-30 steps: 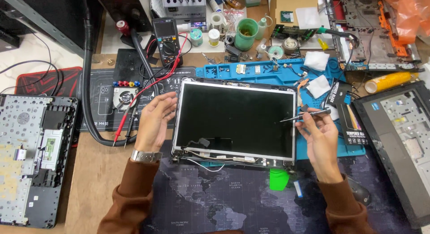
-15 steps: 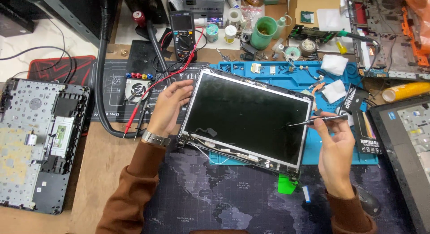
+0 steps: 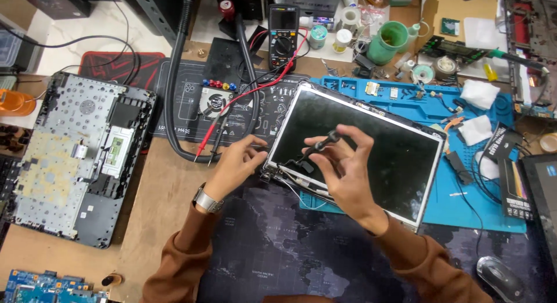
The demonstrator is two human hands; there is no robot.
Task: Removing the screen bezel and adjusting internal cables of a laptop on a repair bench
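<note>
While the left hand (image 3: 235, 166) rests its fingertips on the near left corner of the laptop screen (image 3: 371, 146), pressing without closing around it, the right hand (image 3: 342, 169) pinches a thin black tool (image 3: 316, 147) between thumb and fingers. From that pinch the tool slants toward 7 o'clock, its tip down near the screen's lower left edge, by the hinge. At 9 o'clock from the hands lies a grey laptop base (image 3: 69, 158), with a multimeter (image 3: 283, 27) at 12 o'clock
</note>
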